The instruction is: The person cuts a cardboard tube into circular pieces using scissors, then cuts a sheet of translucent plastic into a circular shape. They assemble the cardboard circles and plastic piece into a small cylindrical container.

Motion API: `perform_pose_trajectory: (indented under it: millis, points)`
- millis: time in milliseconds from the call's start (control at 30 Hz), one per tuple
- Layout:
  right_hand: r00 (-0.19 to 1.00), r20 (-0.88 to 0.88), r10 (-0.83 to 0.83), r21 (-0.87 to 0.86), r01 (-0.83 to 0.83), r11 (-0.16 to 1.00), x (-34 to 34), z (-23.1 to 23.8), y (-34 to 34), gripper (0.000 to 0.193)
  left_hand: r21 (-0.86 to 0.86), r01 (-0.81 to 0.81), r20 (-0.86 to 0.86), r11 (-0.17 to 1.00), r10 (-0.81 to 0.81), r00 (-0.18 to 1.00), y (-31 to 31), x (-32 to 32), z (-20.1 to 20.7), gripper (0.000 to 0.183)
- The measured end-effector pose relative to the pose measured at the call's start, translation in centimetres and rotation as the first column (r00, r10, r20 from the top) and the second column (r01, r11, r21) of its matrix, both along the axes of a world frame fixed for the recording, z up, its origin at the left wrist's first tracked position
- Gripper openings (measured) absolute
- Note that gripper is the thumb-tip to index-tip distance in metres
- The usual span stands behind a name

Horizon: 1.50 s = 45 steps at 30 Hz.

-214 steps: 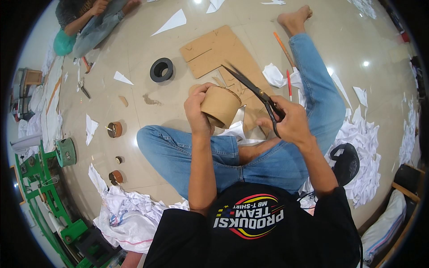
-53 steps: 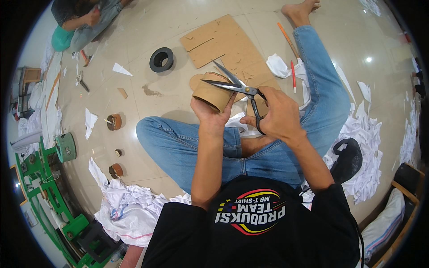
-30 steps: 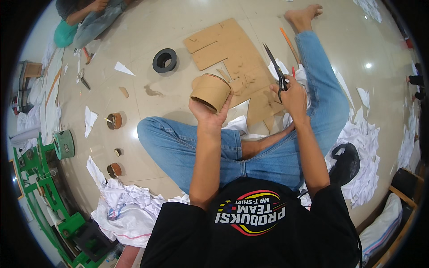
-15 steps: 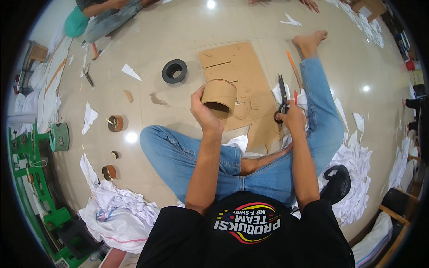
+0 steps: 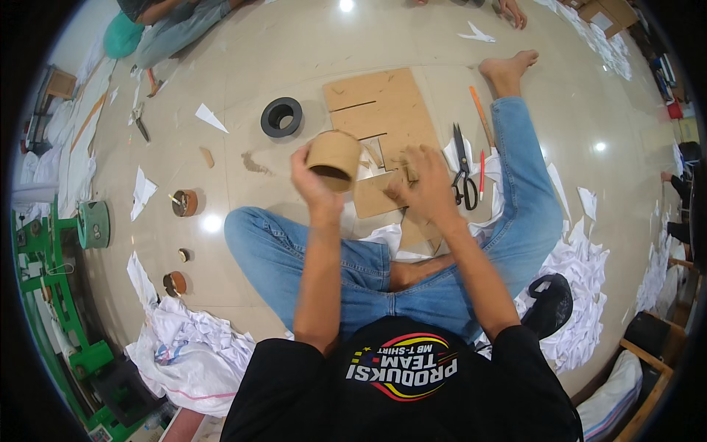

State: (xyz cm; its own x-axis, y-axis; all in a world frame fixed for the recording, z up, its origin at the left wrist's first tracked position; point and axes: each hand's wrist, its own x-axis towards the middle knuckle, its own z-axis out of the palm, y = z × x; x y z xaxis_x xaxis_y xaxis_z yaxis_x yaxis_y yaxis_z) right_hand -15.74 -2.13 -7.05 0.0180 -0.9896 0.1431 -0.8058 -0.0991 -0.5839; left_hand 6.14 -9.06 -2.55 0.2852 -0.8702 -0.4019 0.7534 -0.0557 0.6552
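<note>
My left hand [image 5: 317,184] is wrapped round a brown cardboard cylinder [image 5: 335,151], held tilted with its dark hollow end toward me. Over the flat brown cardboard sheet [image 5: 401,96] hovers my right hand [image 5: 431,188], slightly smeared, thumb and fingers apart above small cardboard scraps. Whether it touches a scrap is hard to see. A loose cardboard piece [image 5: 374,200] lies just left of it. The black-handled scissors [image 5: 462,166] rest on white scraps to its right, beside a red pen [image 5: 482,175]. Beyond the cylinder sits a black flanged ring [image 5: 281,118].
My bent legs [image 5: 519,169] frame the work area. An orange strip [image 5: 479,110] lies near my right foot. White cloth heaps [image 5: 574,295] flank me. Round brown tins [image 5: 185,202] and a green machine frame [image 5: 59,295] stand left. Another person [image 5: 184,33] sits far left.
My right hand has let go of the scissors, now on the floor, and moved left over the cardboard. My left hand has shifted slightly left with the cylinder.
</note>
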Motion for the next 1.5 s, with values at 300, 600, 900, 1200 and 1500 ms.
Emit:
perform_pose_trajectory:
  millis: [300, 600, 900, 1200, 1500]
  points:
    - [0.905, -0.426, 0.019, 0.131, 0.041, 0.991, 0.9, -7.4, -2.5, 0.078, 0.075, -0.016, 0.020, 0.997, 0.015, 1.000, 1.3, 4.3, -1.4, 0.046]
    - [0.877, -0.448, -0.175, 0.179, 0.280, 0.943, -3.5, -5.4, -8.1, 0.076, 0.002, 0.055, -0.094, 0.998, -0.055, 0.994, 1.3, 3.9, -6.6, 0.041]
    - [0.374, 0.815, -0.442, 0.570, -0.379, 0.729, 4.4, 3.3, -2.7, 0.075, -0.231, 0.249, 0.124, 0.941, -0.225, 0.966, 1.7, 1.4, -7.5, 0.037]
    - [0.373, 0.849, -0.374, 0.479, -0.246, 0.843, 3.4, 2.0, -1.2, 0.074, -0.242, 0.411, 0.715, 0.879, -0.125, 0.688, 3.3, -1.8, -8.0, 0.035]
    - [0.900, 0.430, 0.079, -0.072, -0.053, 0.996, 2.0, -4.1, -1.2, 0.068, -0.072, 0.605, 0.933, 0.793, -0.161, 0.322, 3.2, -0.8, -9.2, 0.055]
